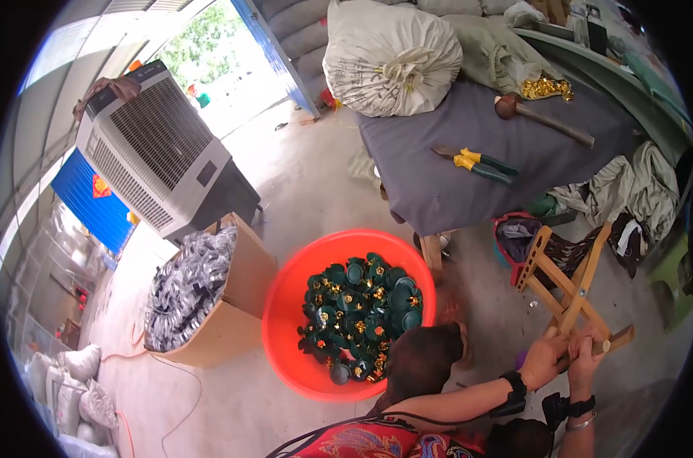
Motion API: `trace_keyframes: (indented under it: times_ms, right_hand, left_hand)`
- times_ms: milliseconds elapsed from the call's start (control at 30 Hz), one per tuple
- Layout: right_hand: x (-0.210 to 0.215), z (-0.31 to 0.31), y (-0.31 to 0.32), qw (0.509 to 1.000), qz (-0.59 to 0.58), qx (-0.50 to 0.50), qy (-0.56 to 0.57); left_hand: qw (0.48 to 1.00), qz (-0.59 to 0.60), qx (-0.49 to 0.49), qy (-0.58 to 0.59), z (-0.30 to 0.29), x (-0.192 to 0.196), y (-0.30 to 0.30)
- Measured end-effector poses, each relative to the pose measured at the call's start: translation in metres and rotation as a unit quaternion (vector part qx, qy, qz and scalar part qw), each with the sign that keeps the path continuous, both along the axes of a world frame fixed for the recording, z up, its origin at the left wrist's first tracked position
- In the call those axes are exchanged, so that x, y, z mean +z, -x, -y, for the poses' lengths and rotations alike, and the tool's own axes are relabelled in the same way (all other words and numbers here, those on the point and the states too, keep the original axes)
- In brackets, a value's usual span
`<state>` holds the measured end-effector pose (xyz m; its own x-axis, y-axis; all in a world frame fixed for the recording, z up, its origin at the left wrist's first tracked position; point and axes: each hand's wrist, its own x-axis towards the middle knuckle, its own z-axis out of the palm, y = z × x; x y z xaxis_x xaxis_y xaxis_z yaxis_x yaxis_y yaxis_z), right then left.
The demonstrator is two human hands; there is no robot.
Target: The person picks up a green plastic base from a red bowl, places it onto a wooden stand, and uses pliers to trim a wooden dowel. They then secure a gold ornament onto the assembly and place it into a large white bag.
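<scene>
Fingers of the left hand are curling closed, seemingly around a round wooden bar; just beside it, the right hand is gripping that bar near its end. Beyond them, a crossed-slat wooden frame is extending away. Working well probably means keeping both grips even, fingertips clear of the crossing slats.

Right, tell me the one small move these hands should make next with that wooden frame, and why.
Probably shift the left hand to the holed slat at the far end of the crossed-leg wooden frame. It and the right hand sit close together at the near end, while no hand holds that slat; a wider grip would likely steady the frame better.
</scene>
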<state>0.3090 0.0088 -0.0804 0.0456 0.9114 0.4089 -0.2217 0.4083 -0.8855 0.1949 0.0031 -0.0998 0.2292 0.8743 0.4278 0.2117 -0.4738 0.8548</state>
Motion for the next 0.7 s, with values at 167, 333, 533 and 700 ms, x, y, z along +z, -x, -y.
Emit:
trace_keyframes:
  times_ms: [167,333,533,700]
  right_hand:
    - [0.001,-0.002,0.003,1.000,0.022,-0.013,-0.015]
    - [0.006,0.000,0.003,1.000,0.013,-0.022,-0.008]
    - [0.002,-0.001,0.003,0.999,0.014,-0.025,-0.028]
    - [-0.002,0.000,0.000,0.999,0.041,0.024,-0.018]
  left_hand:
    - [0.999,0.030,-0.013,-0.014,-0.007,-0.016,-0.003]
    - [0.998,0.052,-0.030,-0.019,-0.009,-0.014,-0.005]
    - [0.999,0.026,-0.046,0.000,-0.006,-0.006,0.000]
    - [0.998,0.020,-0.054,0.029,-0.003,-0.009,0.003]
